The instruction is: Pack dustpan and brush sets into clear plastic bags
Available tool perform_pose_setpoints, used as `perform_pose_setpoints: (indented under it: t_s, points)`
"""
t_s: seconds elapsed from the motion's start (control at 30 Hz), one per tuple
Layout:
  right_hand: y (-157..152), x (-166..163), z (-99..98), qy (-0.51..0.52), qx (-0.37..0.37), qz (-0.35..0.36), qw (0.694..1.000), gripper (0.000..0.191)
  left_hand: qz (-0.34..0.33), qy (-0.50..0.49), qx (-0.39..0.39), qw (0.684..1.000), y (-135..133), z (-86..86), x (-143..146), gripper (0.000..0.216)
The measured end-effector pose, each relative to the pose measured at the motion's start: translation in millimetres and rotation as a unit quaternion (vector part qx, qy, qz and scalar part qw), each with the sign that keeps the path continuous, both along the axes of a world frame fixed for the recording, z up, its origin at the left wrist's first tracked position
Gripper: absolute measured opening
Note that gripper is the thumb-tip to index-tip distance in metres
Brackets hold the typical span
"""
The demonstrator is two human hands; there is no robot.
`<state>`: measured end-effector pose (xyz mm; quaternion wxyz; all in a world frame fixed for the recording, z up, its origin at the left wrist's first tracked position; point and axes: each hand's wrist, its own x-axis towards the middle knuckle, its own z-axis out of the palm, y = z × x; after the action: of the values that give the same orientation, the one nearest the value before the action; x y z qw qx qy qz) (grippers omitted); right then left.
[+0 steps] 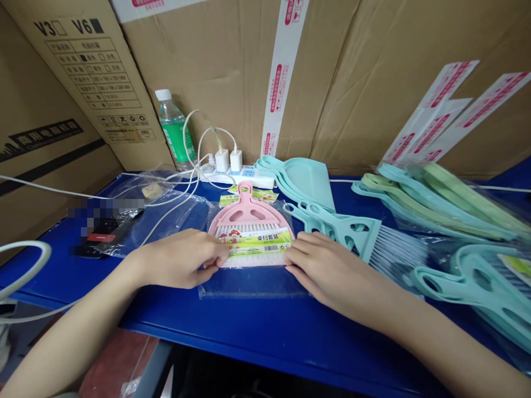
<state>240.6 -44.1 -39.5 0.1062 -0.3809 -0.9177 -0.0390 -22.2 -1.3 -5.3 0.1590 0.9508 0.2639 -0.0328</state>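
A pink mini dustpan and brush set (249,218) with a green label card lies in a clear plastic bag (249,282) on the blue table (290,331). My left hand (182,258) pinches the bag's left edge beside the pink dustpan, fingers closed. My right hand (323,265) presses on the bag's right edge, its fingers bent and close together. A teal brush (352,232) lies just beyond my right hand.
Stacked teal dustpans (302,179) sit behind the set. Bagged teal and green dustpans and brushes (456,221) fill the right side. A power strip with chargers (232,168), a green bottle (176,130), loose plastic bags (136,210) and cardboard boxes (232,61) stand at the back.
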Motion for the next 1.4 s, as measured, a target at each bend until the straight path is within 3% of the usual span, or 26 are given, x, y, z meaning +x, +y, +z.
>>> perform_pose_setpoints:
  t_s: [0.13, 0.37, 0.63, 1.07, 1.4]
  points:
    - [-2, 3, 3.5, 0.005, -0.024, 0.003, 1.000, 0.020, 0.003, 0.002, -0.005, 1.000, -1, 2.6, 0, 0.016]
    - [-5, 11, 2.5, 0.005, -0.038, 0.021, 0.999, 0.039, -0.006, 0.010, -0.017, 1.000, -3, 1.6, -8, 0.024]
    - [-6, 7, 6.4, 0.009, -0.048, 0.016, 0.999, 0.031, -0.014, 0.016, -0.035, 0.999, -3, 1.4, -16, 0.039]
    - [-5, 6, 2.5, 0.010, -0.043, 0.016, 0.999, 0.018, -0.033, 0.014, -0.027, 0.999, -1, 0.2, -18, 0.030]
    - [-6, 9, 1.9, 0.009, -0.055, 0.023, 0.998, 0.027, -0.035, 0.003, -0.031, 0.999, 0, -1.1, -17, 0.029]
